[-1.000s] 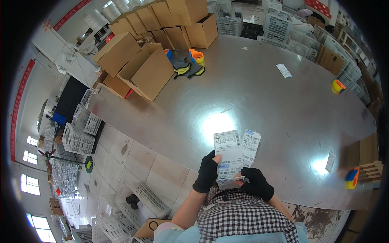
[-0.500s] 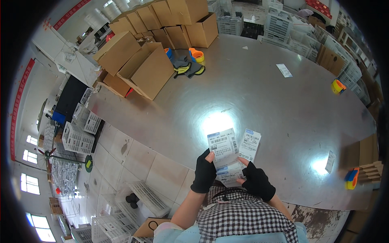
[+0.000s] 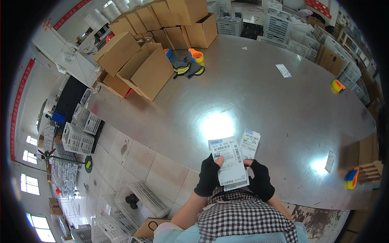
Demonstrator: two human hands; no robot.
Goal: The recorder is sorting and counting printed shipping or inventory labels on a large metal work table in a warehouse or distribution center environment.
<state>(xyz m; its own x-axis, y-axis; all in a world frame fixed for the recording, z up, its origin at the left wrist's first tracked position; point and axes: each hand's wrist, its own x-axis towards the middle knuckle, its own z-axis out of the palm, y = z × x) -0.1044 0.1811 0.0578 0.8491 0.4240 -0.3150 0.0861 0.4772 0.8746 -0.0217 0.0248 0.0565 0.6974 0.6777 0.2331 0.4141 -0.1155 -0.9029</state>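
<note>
A small stack of white shipping labels, printed with barcodes and text, is held over the near edge of the metal table. My left hand, in a black fingerless glove, grips its left side with the thumb on the top label. At the right edge, my right hand in a matching glove has its thumb against the labels; its other fingers are mostly hidden. Another white label pile lies on the table just beyond my right hand, partly covered by the held stack.
Cardboard boxes crowd the far left of the table. Grey-and-yellow gloves lie beside an orange-and-yellow tape dispenser. More dispensers sit at the right, near loose labels. Plastic crates stand on the floor to my left.
The labels in my hands, fanned apart before, now overlap in one stack. My right hand has shifted slightly up to its right edge; the pile on the table stays put.
</note>
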